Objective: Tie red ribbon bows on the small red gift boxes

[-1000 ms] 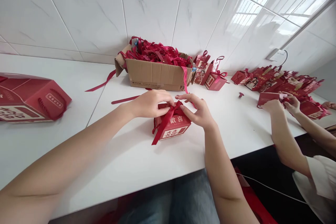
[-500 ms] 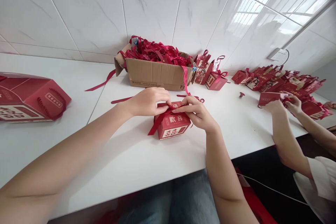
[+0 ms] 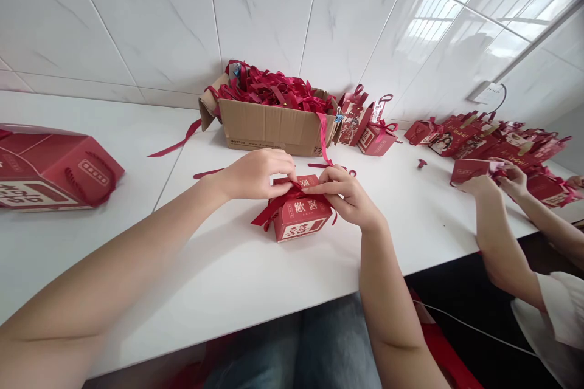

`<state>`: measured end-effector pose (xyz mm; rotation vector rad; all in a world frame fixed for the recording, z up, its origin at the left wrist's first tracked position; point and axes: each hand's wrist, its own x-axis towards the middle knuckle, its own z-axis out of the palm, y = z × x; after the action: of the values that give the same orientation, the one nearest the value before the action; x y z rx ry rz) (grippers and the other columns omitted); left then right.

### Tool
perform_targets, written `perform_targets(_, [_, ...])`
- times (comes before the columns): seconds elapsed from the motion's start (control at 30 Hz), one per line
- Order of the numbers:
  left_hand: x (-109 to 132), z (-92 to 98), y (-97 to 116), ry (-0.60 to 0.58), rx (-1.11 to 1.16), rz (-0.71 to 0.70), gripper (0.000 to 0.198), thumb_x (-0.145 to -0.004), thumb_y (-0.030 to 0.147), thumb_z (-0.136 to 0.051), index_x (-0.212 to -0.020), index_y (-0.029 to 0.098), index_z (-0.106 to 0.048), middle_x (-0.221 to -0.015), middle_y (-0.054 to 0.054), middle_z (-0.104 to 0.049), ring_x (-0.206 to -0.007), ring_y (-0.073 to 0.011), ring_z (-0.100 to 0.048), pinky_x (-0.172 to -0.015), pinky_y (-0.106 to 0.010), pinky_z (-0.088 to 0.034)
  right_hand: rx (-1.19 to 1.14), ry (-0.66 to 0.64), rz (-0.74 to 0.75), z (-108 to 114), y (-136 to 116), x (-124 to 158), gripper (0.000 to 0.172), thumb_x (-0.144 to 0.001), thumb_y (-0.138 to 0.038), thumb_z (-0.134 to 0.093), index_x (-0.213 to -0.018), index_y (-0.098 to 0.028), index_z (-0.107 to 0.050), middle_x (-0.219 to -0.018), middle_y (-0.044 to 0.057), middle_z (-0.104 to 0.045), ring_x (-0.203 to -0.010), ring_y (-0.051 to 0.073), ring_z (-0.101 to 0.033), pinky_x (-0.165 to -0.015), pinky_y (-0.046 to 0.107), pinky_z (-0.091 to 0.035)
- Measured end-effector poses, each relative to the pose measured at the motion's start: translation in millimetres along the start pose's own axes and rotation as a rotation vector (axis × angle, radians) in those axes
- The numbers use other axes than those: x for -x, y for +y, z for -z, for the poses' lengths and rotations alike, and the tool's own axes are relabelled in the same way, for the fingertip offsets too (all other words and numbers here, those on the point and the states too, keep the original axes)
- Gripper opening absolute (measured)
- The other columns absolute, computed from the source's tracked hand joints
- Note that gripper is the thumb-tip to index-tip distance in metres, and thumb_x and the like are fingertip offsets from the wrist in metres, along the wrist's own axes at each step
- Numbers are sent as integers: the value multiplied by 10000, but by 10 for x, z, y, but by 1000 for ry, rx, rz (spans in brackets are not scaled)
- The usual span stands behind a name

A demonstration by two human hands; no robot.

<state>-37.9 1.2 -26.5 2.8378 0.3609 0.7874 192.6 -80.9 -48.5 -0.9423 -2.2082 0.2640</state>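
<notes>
A small red gift box with white characters stands on the white table in front of me. A dark red ribbon crosses its top and trails off its left side. My left hand is closed, pinching the ribbon at the top left of the box. My right hand is closed too, pinching the ribbon at the top right. Both hands meet over the lid.
A cardboard box heaped with red ribbons stands behind by the tiled wall. Finished small boxes stand to its right. A large red box lies at the far left. Another person's hands work among red boxes at the right.
The long ribbon tail that hung down the box front has been drawn up and to the left. My hands have closed together over the lid.
</notes>
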Motion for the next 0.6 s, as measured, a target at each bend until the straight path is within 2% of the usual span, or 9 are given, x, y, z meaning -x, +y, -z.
perform_targets(0.2, [7, 10, -6, 3, 21, 12, 137, -811, 185, -539, -772, 195, -670, -809, -20, -709, -806, -163, -612, -740, -278, -472, -14, -17, -24, 11, 16, 14, 435, -935, -124, -354, -1091, -306, -717, -829, 47, -527, -810, 186, -491, -785, 395, -422])
perform_targets(0.37, [9, 35, -22, 1, 11, -2, 121, -779, 175, -558, -701, 200, -647, -745, -15, -678, -755, -157, -589, -691, -270, -457, -40, -101, -51, 21, 3, 27, 437, -958, -151, -321, -1181, -287, -672, -813, 48, -534, -791, 188, -484, -789, 394, -417])
perform_targets(0.6, [5, 69, -31, -47, -2, 6, 118, -760, 191, -594, -655, 209, -646, -707, -15, -666, -706, -158, -574, -661, -273, -437, -73, -140, -57, 67, -31, 34, 428, -952, -135, -320, -1217, -269, -628, -919, 51, -623, -846, 187, -533, -826, 384, -428])
